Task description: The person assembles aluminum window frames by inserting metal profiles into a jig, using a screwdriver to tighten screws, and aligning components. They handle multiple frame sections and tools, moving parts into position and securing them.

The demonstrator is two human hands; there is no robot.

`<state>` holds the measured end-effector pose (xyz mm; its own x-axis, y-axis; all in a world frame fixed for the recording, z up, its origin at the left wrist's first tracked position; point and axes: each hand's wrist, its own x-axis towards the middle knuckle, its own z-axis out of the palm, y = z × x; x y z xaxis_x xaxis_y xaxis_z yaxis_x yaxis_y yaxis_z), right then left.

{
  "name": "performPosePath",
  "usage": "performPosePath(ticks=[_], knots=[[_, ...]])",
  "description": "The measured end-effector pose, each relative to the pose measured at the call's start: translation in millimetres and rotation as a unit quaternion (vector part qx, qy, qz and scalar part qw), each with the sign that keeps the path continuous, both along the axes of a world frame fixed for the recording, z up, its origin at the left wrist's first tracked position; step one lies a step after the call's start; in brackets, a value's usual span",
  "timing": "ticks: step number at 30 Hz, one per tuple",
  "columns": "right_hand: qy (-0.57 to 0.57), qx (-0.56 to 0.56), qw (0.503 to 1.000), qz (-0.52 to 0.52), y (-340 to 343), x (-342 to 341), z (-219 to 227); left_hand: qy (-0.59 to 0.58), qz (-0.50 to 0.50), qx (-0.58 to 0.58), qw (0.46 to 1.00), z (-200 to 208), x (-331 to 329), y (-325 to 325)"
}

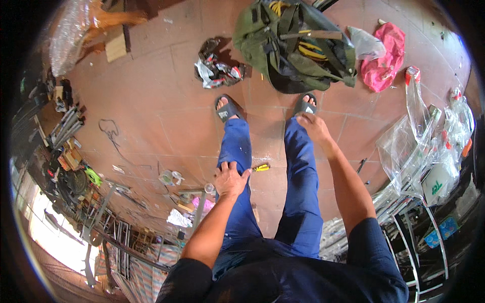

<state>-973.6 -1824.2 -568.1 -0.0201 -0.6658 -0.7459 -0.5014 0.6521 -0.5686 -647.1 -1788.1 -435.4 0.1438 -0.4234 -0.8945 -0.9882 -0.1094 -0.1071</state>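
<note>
My left hand rests on my left knee with its fingers apart, holding nothing. My right hand is by my right lower leg, just above the sandal; its fingers bend downward and their tips are hidden. On the tiles between my legs lies a small yellow screwdriver, close to the left hand. Beyond my feet stands an open green tool bag. Yellow-handled tools show in its pockets, and a brownish bar lies across its top.
A crumpled dark plastic bag lies left of the tool bag, a pink bag right of it. Clear plastic wrapping and metal frames fill the right side. Metal pieces and a dark cord are on the left.
</note>
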Motion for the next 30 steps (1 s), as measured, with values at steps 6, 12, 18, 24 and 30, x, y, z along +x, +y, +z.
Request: performPosePath(ticks=[6,12,18,24,30], knots=[[0.189,-0.044,0.972,0.132,-56,58,-140,0.026,-0.031,-0.08,0.996,-28,32,8],[0.264,-0.109,0.931,0.227,-38,70,-290,0.052,-0.003,-0.054,0.997,-43,44,1],[0.191,-0.004,0.932,0.309,-43,75,-296,0.042,0.025,-0.018,0.999,-52,42,8],[-0.055,0.028,0.949,-0.31,-118,129,-245,0.042,0.02,-0.01,0.999,-55,37,3],[0.203,-0.135,0.963,0.118,-171,171,-207,0.037,0.034,0.011,0.999,-57,35,4]])
